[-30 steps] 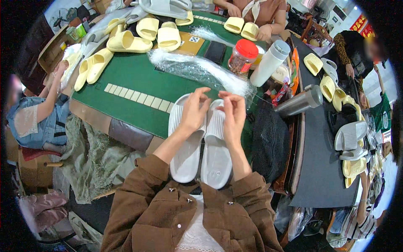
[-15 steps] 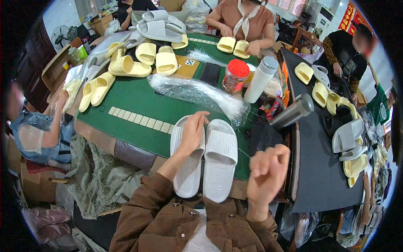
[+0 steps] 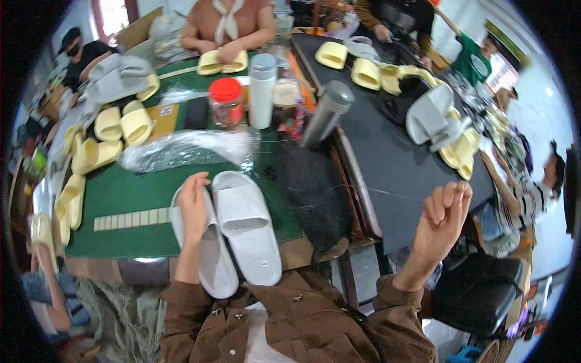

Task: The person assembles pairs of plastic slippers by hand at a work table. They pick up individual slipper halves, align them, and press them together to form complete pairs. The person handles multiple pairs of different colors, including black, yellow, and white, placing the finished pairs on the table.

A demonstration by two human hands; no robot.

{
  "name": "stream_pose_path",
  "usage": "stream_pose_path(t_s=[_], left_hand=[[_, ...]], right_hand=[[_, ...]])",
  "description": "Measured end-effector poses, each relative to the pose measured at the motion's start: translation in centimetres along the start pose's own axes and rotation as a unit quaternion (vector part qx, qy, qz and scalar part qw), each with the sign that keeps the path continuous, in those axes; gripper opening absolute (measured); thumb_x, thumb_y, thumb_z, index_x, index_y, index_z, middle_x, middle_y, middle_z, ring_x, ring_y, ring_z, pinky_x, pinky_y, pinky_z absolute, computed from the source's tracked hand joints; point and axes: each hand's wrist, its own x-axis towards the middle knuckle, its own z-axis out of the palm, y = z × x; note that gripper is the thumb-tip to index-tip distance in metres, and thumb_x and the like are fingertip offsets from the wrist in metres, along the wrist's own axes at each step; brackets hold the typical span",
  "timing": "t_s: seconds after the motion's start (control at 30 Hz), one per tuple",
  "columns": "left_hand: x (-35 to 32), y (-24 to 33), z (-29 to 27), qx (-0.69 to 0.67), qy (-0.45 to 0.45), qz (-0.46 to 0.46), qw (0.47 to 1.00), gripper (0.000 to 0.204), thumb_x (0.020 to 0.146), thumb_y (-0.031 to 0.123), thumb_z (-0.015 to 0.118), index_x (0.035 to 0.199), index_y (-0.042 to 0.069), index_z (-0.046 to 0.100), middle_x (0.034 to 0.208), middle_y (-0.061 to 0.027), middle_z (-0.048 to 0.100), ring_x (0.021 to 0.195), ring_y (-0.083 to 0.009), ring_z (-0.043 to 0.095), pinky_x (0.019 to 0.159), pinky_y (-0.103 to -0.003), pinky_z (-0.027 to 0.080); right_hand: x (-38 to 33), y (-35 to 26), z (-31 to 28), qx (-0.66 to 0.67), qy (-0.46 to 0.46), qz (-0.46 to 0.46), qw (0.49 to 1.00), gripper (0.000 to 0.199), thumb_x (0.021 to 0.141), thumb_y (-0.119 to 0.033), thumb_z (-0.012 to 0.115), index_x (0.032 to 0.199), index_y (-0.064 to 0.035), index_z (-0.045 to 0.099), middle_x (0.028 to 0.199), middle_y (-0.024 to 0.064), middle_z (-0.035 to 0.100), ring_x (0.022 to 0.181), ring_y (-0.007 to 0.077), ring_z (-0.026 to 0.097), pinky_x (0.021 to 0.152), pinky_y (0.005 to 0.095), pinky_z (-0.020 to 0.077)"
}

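Two light grey slippers lie side by side in front of me, soles toward me: the left slipper (image 3: 219, 266) and the right slipper (image 3: 251, 242). My left hand (image 3: 193, 202) rests over the left slipper's strap, its fingers stretched out and partly bent, covering much of it. Off to the right, my right hand (image 3: 445, 215) is raised over the dark table's near edge, fingers curled into a pinch. A thin clear strand (image 3: 387, 192) runs toward it from the green table; its end in the fingers is too fine to make out.
A bundle of clear plastic strands (image 3: 187, 148) lies beyond the slippers, near a red-lidded jar (image 3: 225, 103), a white bottle (image 3: 262, 91) and a steel flask (image 3: 327, 115). A row of cream tiles (image 3: 132, 219) is at left. Yellow slippers (image 3: 97, 154) line the table; co-workers sit around.
My view has swung to the right. My right hand has moved out to the right, away from the slippers, while my left hand stays on the left slipper.
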Motion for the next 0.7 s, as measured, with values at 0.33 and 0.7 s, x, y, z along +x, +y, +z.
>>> stream_pose_path(t_s=[0.33,0.7], left_hand=[[0.0,0.6,0.2,0.038,-0.028,0.021,0.999,0.019,0.096,0.007,0.049,0.102,-0.001,0.065,0.091,-0.0110,0.067,0.084,-0.0192,0.062,0.078,-0.031,0.047],[0.1,-0.2,0.2,0.049,-0.033,0.022,0.998,0.019,0.096,0.006,0.050,0.102,-0.001,0.066,0.090,-0.0109,0.067,0.082,-0.0183,0.062,0.074,-0.030,0.047]], right_hand=[[8.3,-0.3,-17.3,-0.480,0.179,0.013,0.859,0.027,0.096,-0.019,0.059,0.118,-0.0023,0.060,0.097,0.0034,0.062,0.067,0.0025,0.041,0.057,0.0174,0.0293],[20.7,8.5,-30.7,-0.664,0.168,0.168,0.709,0.077,0.078,-0.059,0.068,0.109,0.0113,0.064,0.105,0.0270,0.066,0.105,0.0355,0.063,0.091,0.0416,0.0445]])
